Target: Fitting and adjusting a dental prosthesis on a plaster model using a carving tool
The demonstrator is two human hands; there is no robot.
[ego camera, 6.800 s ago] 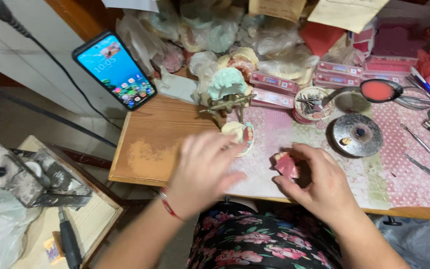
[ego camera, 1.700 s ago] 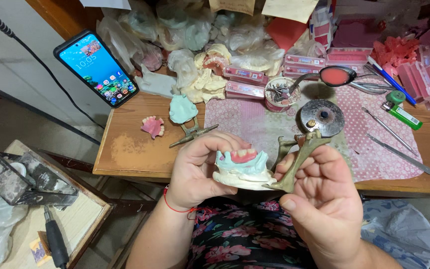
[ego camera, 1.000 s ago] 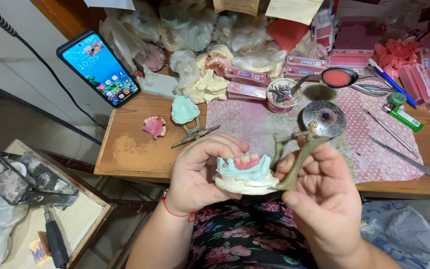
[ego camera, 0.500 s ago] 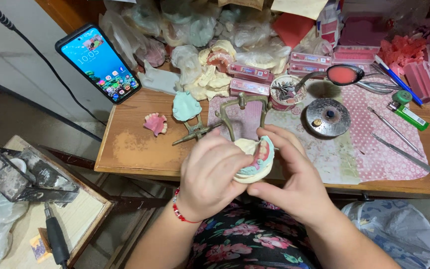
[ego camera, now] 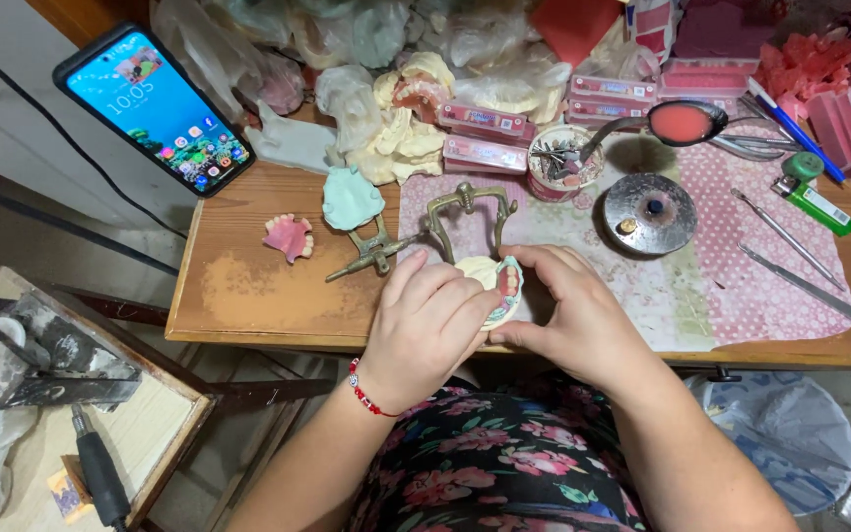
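Note:
Both my hands grip a dental model point(ego camera: 497, 286): cream plaster casts with pale green bases and a pink denture between them, mounted on a brass articulator frame point(ego camera: 469, 213) that sticks up away from me. My left hand point(ego camera: 427, 330), with a red bead bracelet on the wrist, wraps the near left side. My right hand point(ego camera: 575, 313) holds the right side, fingers curled over the top. The model is over the near edge of the wooden table point(ego camera: 248, 296).
A pink denture point(ego camera: 289, 237), a green cast point(ego camera: 352, 196) and a second brass frame point(ego camera: 371, 253) lie left of my hands. A phone point(ego camera: 156, 108) leans at back left. A round metal lid point(ego camera: 652, 213), a cup of tools point(ego camera: 559, 163), metal instruments point(ego camera: 786, 236) and pink wax boxes point(ego camera: 481, 136) sit behind and right.
My hands have brought the model together and turned it, so the brass frame now points away from me instead of standing in my right hand. My view shifted slightly.

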